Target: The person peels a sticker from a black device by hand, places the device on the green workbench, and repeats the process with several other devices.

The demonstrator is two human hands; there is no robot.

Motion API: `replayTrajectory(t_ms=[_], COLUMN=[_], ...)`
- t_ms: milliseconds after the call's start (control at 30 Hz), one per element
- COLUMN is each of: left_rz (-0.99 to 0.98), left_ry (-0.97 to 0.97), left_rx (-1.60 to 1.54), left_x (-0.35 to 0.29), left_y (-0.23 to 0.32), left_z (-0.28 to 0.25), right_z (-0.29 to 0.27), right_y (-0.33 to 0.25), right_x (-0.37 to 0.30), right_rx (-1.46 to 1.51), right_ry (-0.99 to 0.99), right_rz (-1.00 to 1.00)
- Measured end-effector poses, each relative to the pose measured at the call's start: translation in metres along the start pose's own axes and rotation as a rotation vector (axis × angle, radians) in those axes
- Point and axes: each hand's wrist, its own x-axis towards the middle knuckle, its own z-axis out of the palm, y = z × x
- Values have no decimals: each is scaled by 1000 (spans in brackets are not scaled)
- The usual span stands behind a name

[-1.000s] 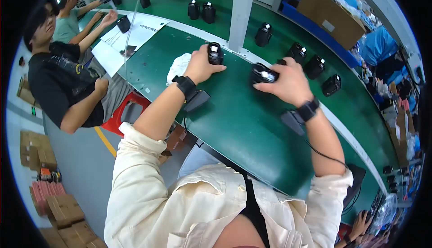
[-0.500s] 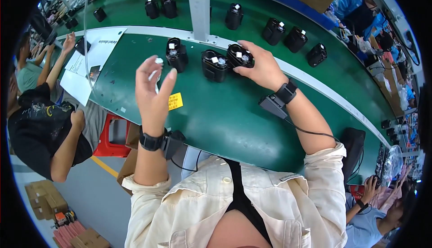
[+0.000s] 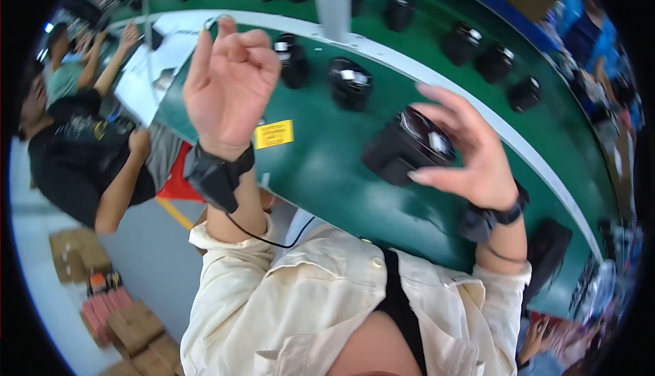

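My right hand (image 3: 471, 151) grips a black device (image 3: 402, 151), thumb at its near side and fingers behind its glossy, dark top. The device is tilted above the green worktop (image 3: 327, 164). My left hand (image 3: 235, 82) is raised with the palm toward me. Its thumb and index finger come close together at the tips around something small and thin that I cannot make out; the other fingers curl. To the right of the left hand, two similar black devices, one nearer the middle (image 3: 351, 84) and one further left (image 3: 293, 62), stand upright with white squares on top.
A yellow label (image 3: 274, 134) lies on the worktop by my left wrist. Beyond a white rail (image 3: 402, 62), several black devices stand on a green surface. A grey post (image 3: 333, 4) rises from the rail. White sheets (image 3: 140, 89) and a person in black (image 3: 82, 151) are at the left.
My right hand has drawn one black device toward me and right, away from its neighbour, and tilted it. My left hand has risen and turned its palm toward me. The whole view has shifted.
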Motion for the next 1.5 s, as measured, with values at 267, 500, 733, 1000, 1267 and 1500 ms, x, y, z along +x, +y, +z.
replayTrajectory(t_ms=[267, 500, 733, 1000, 1267, 1500], left_rz=[135, 45, -188, -351, -68, 99], left_ry=[51, 489, 116, 94, 376, 213], left_rx=[476, 440, 613, 638, 1108, 1304], left_x=[-35, -32, 7, -2, -2, 4], left_y=[44, 11, -101, -122, -131, -133], left_z=[-13, -12, 37, 51, 55, 57], right_z=[2, 6, 8, -2, 11, 15], right_y=[5, 14, 26, 19, 2, 14], right_x=[-4, -2, 1, 1, -12, -8], right_rx=[13, -182, -191, -306, -525, -526], right_ry=[65, 86, -26, -43, 202, 283], right_rz=[48, -45, -292, -426, -503, -622])
